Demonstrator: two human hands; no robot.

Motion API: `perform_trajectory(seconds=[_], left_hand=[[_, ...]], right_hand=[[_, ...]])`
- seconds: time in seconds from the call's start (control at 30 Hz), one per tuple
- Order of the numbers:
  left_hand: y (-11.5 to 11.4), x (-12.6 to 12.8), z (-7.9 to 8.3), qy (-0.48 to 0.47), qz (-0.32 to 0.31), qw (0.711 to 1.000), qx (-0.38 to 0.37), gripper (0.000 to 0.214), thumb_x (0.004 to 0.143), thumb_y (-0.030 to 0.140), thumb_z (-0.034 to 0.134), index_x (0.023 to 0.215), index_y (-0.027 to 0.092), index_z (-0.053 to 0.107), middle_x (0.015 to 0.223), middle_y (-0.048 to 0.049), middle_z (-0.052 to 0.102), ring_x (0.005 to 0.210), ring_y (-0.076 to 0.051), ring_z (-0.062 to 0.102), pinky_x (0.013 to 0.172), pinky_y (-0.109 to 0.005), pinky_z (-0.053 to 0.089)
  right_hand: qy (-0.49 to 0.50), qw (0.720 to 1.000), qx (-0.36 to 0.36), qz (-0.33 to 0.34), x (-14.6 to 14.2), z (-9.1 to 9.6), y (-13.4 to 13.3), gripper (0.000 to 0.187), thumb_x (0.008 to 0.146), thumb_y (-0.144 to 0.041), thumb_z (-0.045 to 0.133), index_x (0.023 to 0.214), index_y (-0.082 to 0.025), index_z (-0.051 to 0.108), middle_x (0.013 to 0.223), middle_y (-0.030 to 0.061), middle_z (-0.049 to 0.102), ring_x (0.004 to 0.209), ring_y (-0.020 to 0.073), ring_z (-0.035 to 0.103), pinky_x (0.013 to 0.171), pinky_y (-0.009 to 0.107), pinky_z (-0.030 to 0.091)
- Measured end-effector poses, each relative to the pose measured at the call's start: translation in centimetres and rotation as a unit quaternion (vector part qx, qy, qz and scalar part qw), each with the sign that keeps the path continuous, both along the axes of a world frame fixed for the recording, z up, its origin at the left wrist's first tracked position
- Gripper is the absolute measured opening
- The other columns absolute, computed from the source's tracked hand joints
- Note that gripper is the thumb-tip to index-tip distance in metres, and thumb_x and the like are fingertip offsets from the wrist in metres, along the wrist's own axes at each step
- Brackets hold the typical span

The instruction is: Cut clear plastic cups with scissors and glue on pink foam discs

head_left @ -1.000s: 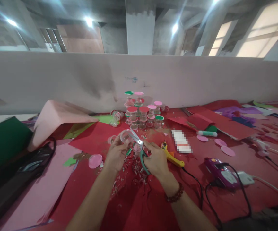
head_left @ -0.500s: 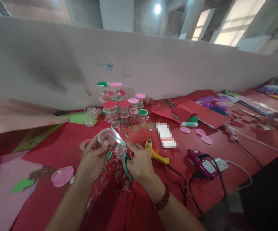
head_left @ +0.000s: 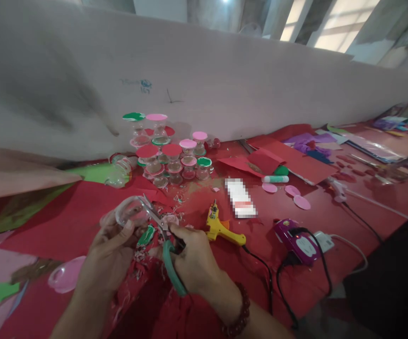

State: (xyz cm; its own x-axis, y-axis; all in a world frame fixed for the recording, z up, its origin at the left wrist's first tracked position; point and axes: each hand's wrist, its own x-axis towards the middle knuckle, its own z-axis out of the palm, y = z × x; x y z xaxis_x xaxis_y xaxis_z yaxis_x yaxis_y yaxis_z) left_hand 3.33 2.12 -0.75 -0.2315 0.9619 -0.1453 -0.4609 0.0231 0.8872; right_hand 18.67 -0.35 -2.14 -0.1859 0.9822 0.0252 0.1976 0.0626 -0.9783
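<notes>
My left hand (head_left: 110,249) is closed around a clear plastic bottle piece (head_left: 133,210), its round open rim facing up and to the right. In my right hand (head_left: 193,261) are scissors (head_left: 170,256) with green handles. Their slightly parted blades reach the rim of the clear piece; whether they bite into it I cannot tell. A green-edged scrap (head_left: 146,235) and pale shreds lie on the red table between my hands. Beyond them stand stacked clear bottle pieces (head_left: 175,165) topped with red, pink and green discs.
A yellow glue gun (head_left: 225,230) lies right of my right hand, its black cord trailing forward. Farther right are a purple power strip (head_left: 296,242), a green-and-white glue stick (head_left: 275,179) and pink discs (head_left: 302,202). Behind runs a pale partition (head_left: 232,89).
Both hands have come slightly nearer and left in view, with the clear piece and scissors. The blades are closer together than before. The whole view has shifted a little.
</notes>
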Motion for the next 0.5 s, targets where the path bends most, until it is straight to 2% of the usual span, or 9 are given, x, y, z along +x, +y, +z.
perform_trajectory(seconds=[0.07, 0.13, 0.3, 0.37, 0.43, 0.47, 0.5], left_hand=[[-0.06, 0.05, 0.1, -0.002, 0.002, 1.0, 0.005, 0.045, 0.061, 0.018, 0.076, 0.105, 0.025, 0.068, 0.104, -0.0009, 0.069, 0.077, -0.013, 0.064, 0.066, -0.018, 0.054], [-0.05, 0.1, 0.11, -0.011, 0.002, 1.0, 0.014, 0.045, 0.06, 0.017, 0.077, 0.104, 0.024, 0.068, 0.1, -0.001, 0.07, 0.077, -0.013, 0.064, 0.066, -0.018, 0.054], [0.26, -0.03, -0.28, -0.031, 0.0, 0.999, 0.023, 0.042, 0.056, 0.018, 0.08, 0.097, 0.02, 0.069, 0.086, 0.0, 0.07, 0.066, -0.008, 0.061, 0.063, -0.015, 0.052], [0.24, -0.02, -0.32, -0.032, -0.007, 0.999, 0.015, 0.043, 0.055, 0.018, 0.081, 0.097, 0.02, 0.069, 0.083, 0.0, 0.07, 0.064, -0.009, 0.061, 0.06, -0.017, 0.052], [0.01, 0.12, -0.15, -0.029, -0.015, 0.999, 0.014, 0.044, 0.055, 0.018, 0.081, 0.097, 0.022, 0.069, 0.083, -0.0006, 0.071, 0.064, -0.012, 0.062, 0.058, -0.02, 0.053], [-0.2, 0.22, 0.0, -0.029, -0.018, 0.999, 0.02, 0.044, 0.054, 0.018, 0.081, 0.096, 0.022, 0.069, 0.082, -0.0009, 0.071, 0.064, -0.013, 0.062, 0.057, -0.022, 0.053], [-0.43, 0.32, 0.16, -0.026, -0.021, 0.999, 0.029, 0.043, 0.054, 0.017, 0.081, 0.095, 0.021, 0.069, 0.085, -0.0017, 0.071, 0.065, -0.013, 0.062, 0.058, -0.022, 0.053]], right_hand=[[0.085, 0.995, -0.043, 0.036, -0.14, 0.12, 0.04, 0.014, 0.07, -0.032, 0.068, 0.072, -0.018, 0.063, 0.056, -0.0061, 0.042, 0.052, 0.0072, 0.032, 0.048, 0.019, 0.029], [0.177, 0.976, -0.099, 0.075, -0.31, 0.23, 0.11, 0.02, 0.067, -0.037, 0.072, 0.071, -0.019, 0.064, 0.056, -0.0063, 0.042, 0.051, 0.0067, 0.034, 0.047, 0.019, 0.031], [0.299, 0.911, -0.258, 0.117, -0.2, 0.41, 0.21, 0.034, 0.064, -0.049, 0.074, 0.078, -0.02, 0.063, 0.053, -0.0053, 0.047, 0.041, 0.0075, 0.039, 0.037, 0.019, 0.026], [0.349, 0.874, -0.302, 0.15, 0.11, 0.49, 0.34, 0.036, 0.067, -0.052, 0.072, 0.079, -0.02, 0.061, 0.054, -0.0047, 0.048, 0.041, 0.0063, 0.037, 0.038, 0.018, 0.024], [0.39, 0.835, -0.335, 0.196, 0.43, 0.51, 0.47, 0.038, 0.069, -0.054, 0.068, 0.081, -0.019, 0.06, 0.056, -0.005, 0.047, 0.042, 0.0048, 0.032, 0.04, 0.017, 0.023], [0.399, 0.826, -0.339, 0.209, 0.55, 0.48, 0.52, 0.04, 0.07, -0.056, 0.067, 0.081, -0.018, 0.059, 0.056, -0.0054, 0.046, 0.043, 0.0045, 0.031, 0.04, 0.017, 0.021], [0.399, 0.834, -0.325, 0.197, 0.61, 0.42, 0.54, 0.041, 0.07, -0.057, 0.065, 0.08, -0.018, 0.057, 0.056, -0.0058, 0.044, 0.043, 0.0045, 0.029, 0.04, 0.017, 0.021]])
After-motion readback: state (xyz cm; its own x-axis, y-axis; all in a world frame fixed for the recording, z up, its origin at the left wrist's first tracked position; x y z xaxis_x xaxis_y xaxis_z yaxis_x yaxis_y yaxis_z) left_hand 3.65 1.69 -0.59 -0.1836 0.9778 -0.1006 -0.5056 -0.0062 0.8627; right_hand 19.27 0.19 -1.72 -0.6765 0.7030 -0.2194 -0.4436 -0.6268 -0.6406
